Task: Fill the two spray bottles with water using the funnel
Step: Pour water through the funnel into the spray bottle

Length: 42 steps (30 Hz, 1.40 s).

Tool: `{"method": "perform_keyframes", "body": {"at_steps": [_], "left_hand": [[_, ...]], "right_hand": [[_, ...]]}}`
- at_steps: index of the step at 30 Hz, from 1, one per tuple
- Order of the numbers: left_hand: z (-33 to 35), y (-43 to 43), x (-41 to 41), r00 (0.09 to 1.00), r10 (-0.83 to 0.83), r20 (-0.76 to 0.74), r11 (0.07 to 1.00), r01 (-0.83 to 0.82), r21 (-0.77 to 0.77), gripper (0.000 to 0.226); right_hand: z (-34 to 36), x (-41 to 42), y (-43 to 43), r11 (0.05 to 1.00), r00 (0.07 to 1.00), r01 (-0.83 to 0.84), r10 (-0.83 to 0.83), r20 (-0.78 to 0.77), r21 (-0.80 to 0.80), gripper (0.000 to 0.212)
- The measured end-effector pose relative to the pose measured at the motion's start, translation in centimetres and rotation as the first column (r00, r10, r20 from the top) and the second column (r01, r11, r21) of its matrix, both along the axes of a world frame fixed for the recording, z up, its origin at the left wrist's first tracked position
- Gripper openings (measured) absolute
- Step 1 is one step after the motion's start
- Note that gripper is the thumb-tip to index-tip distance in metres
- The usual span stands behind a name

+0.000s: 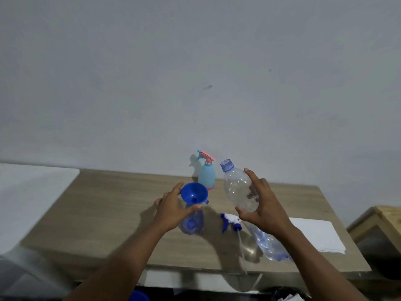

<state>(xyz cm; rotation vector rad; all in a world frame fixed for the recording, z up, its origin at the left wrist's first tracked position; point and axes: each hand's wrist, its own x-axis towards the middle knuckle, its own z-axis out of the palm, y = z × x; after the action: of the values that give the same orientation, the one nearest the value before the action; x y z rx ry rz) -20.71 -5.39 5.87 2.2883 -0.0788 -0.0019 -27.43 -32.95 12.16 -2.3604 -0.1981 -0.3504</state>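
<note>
A blue funnel (193, 193) sits in the neck of a clear spray bottle (193, 222) standing on the wooden table (112, 209). My left hand (172, 210) grips the funnel and bottle neck. My right hand (263, 205) holds a clear uncapped water bottle (239, 187) in the air, tilted with its mouth up and to the left, right of the funnel. A light blue spray bottle (207, 174) with a pink trigger head stands by the wall. A blue and white spray head (230, 221) with its tube lies on the table.
A second clear plastic bottle (268, 242) lies on the table under my right forearm. A stack of white paper (319, 235) rests at the right. A white surface (32, 185) adjoins the table's left end; a wooden box (382, 220) stands past the right edge.
</note>
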Motion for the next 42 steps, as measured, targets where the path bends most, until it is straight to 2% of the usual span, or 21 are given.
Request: {"method": "perform_keyframes", "body": {"at_steps": [3, 10, 16, 19, 23, 42], "left_hand": [[-0.1, 0.2, 0.7, 0.999, -0.039, 0.020, 0.999, 0.040, -0.033, 0.078], [0.4, 0.8, 1.1, 0.995, -0.061, 0.077, 0.991, 0.069, -0.111, 0.062], [0.6, 1.5, 1.6, 0.991, -0.109, 0.077, 0.986, 0.117, -0.116, 0.075], [0.7, 1.6, 1.6, 0.989, -0.113, 0.096, 0.987, 0.123, -0.099, 0.070], [0.6, 1.5, 1.6, 0.988, -0.125, 0.091, 0.989, 0.132, -0.071, 0.075], [0.4, 1.4, 1.9, 0.986, -0.131, 0.102, 0.991, 0.132, -0.001, 0.080]], "right_hand": [[0.4, -0.2, 0.8, 0.999, 0.999, 0.015, -0.016, -0.037, -0.037, 0.109], [0.9, -0.4, 1.8, 0.985, 0.989, 0.008, -0.033, -0.143, -0.174, 0.110], [2.6, 0.2, 2.7, 0.913, 0.955, -0.069, -0.055, -0.290, -0.402, 0.113], [3.3, 0.5, 2.9, 0.882, 0.939, -0.098, -0.072, -0.337, -0.462, 0.113], [4.4, 0.8, 3.1, 0.838, 0.920, -0.129, -0.099, -0.379, -0.530, 0.112], [6.2, 1.9, 3.8, 0.743, 0.893, -0.191, -0.140, -0.428, -0.641, 0.112]]}}
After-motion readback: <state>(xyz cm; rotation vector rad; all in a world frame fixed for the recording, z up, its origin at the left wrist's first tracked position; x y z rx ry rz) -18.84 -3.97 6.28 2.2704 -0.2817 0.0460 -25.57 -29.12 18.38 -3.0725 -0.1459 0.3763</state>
